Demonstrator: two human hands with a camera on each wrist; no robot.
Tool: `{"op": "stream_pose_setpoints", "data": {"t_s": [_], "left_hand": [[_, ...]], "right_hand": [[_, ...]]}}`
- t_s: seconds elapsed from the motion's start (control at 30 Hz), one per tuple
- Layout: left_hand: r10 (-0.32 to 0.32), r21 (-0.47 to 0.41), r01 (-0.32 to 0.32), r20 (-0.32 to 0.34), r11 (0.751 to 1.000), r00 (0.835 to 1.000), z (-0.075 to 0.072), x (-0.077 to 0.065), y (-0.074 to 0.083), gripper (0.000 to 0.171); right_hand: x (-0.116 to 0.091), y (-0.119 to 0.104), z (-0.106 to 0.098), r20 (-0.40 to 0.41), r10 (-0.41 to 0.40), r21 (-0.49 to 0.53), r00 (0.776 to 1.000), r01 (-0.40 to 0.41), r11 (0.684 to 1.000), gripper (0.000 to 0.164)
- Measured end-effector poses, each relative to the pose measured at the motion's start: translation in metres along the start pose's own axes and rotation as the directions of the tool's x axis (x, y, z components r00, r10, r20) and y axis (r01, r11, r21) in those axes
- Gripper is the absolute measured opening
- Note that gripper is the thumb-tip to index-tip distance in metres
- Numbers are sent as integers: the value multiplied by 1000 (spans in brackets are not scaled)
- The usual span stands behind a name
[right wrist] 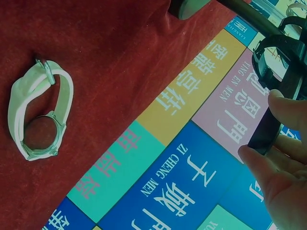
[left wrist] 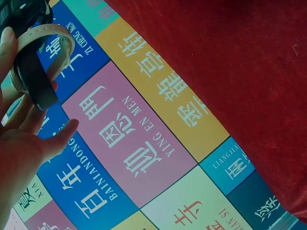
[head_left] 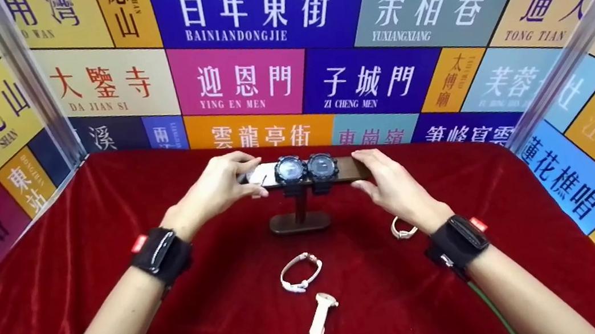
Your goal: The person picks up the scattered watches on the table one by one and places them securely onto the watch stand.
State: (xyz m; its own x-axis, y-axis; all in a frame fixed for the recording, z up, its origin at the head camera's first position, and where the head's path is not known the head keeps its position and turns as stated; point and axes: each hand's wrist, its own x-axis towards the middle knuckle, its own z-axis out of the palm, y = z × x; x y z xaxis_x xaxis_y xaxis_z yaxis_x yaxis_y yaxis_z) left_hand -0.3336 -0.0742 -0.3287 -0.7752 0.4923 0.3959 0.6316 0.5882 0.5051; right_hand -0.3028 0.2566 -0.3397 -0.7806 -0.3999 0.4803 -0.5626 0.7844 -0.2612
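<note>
1. Biggest of all was the wall of coloured panels [head_left: 240, 82], printed with Chinese characters and Latin spellings, rising behind the table.
2. In front of it spread the dark red cloth [head_left: 226, 326], with clear posts [head_left: 575, 50] standing at its two far corners.
3. The watch stand [head_left: 300, 205] was upright near the cloth's far edge: a dark crossbar on one short post, over a rounded base.
4. The right hand [head_left: 395, 186] gripped the crossbar's right end, thumb on the near side and fingers over the far side.
5. The left hand [head_left: 225, 185] was at the opposite end, its fingers curled round the pale watch [left wrist: 45, 29], whose strap looped about the bar.
6. Each wrist wore a black band; I saw the left band [head_left: 161, 257] and the right band [head_left: 460, 243], the latter trailing a green cord.
7. Two black watches [head_left: 323, 166] sat side by side on the crossbar, faces up, between the hands.
8. Three more light-coloured watches were on the cloth: a looped one [head_left: 297, 286] in front of the stand, a stretched-out one [head_left: 322, 318] nearer the person, and a third one [head_left: 403, 235] just beside the right wrist.
</note>
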Motion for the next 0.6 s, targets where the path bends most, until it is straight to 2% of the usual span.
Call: {"op": "stream_pose_setpoints", "data": {"t_s": [0.27, 0.6], "left_hand": [[-3, -5, 4, 17, 1000, 1000, 3, 5, 1, 65], [4, 42, -6, 53, 999, 999, 5, 10, 7, 65]], "right_hand": [[0, -1, 0, 9, 2, -14, 1000, -2, 1000, 52], [0, -1, 1, -5, -2, -29, 1000, 2, 1000, 51]]}}
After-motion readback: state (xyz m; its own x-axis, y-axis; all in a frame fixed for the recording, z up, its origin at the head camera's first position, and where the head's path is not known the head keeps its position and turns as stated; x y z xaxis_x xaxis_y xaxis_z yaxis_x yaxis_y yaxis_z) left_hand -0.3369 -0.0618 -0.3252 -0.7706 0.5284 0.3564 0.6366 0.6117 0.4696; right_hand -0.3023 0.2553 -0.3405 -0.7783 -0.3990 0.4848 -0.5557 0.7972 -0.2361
